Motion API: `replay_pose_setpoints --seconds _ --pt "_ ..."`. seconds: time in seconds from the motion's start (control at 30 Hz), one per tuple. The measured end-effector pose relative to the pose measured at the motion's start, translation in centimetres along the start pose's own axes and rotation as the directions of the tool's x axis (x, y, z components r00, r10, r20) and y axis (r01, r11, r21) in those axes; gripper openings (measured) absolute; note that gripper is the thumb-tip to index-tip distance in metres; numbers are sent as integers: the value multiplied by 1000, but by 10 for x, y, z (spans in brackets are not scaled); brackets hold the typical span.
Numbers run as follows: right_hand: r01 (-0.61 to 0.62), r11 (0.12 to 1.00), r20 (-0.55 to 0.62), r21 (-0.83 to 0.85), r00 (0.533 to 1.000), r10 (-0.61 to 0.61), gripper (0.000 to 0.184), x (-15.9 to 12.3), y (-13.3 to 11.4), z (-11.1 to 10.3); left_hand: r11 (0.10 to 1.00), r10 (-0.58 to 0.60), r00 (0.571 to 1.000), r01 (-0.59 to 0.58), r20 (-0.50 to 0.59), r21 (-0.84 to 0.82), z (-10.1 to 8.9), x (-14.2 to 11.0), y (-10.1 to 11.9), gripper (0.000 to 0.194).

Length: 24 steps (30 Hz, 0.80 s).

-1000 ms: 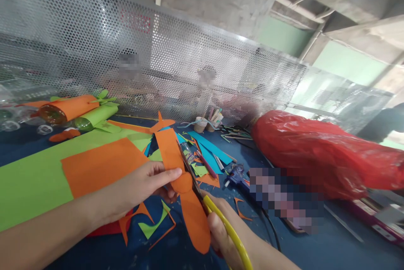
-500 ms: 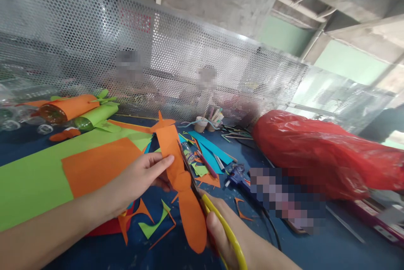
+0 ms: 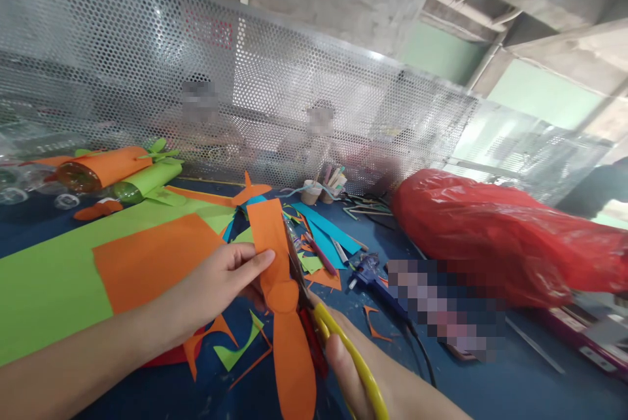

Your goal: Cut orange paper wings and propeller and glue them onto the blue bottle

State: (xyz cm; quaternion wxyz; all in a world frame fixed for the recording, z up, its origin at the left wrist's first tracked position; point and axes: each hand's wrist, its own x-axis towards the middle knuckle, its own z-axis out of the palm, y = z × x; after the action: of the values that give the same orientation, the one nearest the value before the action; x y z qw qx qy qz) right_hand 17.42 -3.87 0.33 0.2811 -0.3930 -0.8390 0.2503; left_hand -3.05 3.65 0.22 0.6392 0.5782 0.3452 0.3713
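- Your left hand pinches the orange strip at its middle, thumb under and fingers on top, and holds it up off the counter.
- Your right hand is clenched through the yellow loops of the scissors. The blades meet the strip's right edge just beside your left fingertips.
- The strip is thin craft paper. Judge it as very light, limp along its length and easy to crease or tear.
- The lower lobe hangs free below the pinch and droops toward you. Expect it to swing when the blades close.
- Grip close to the cut line so that the paper stays taut at the blades. A hold far from the blades would probably let the sheet fold into them.
- Keep the pinch flat and light. Hard pressure is likely to leave a dent in the sheet.
- Hold the scissors by the loops only. The blades are bare metal and lie close to your left fingertips.
- Offcuts lie on the counter under your hands. A glue gun and a red bag lie to the right.
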Motion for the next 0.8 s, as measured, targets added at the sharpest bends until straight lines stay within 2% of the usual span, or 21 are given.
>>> replay_pose_setpoints --seconds 0.2,0.33,0.43,0.5,0.63,0.8 --pt "96 993 66 62 993 -100 60 10 -10 -7 990 55 998 -55 0 132 2 -2 2 37" --pt "86 995 57 50 994 -89 57 9 -8 -7 972 72 995 -54 -72 229 3 -5 2 40" --pt "89 994 61 63 994 -93 57 7 -6 -5 972 58 997 -47 -43 232 3 -6 3 38" --pt "57 996 67 63 996 -61 59 6 -6 -4 973 49 998 -41 -29 226 3 -5 3 37" --pt "-34 998 1 56 999 34 67 4 -6 2 975 55 998 -48 -23 219 3 -5 4 36" --pt "-52 994 -33 96 998 56 69 5 -3 8 973 65 997 -56 -34 225 5 -7 5 36"
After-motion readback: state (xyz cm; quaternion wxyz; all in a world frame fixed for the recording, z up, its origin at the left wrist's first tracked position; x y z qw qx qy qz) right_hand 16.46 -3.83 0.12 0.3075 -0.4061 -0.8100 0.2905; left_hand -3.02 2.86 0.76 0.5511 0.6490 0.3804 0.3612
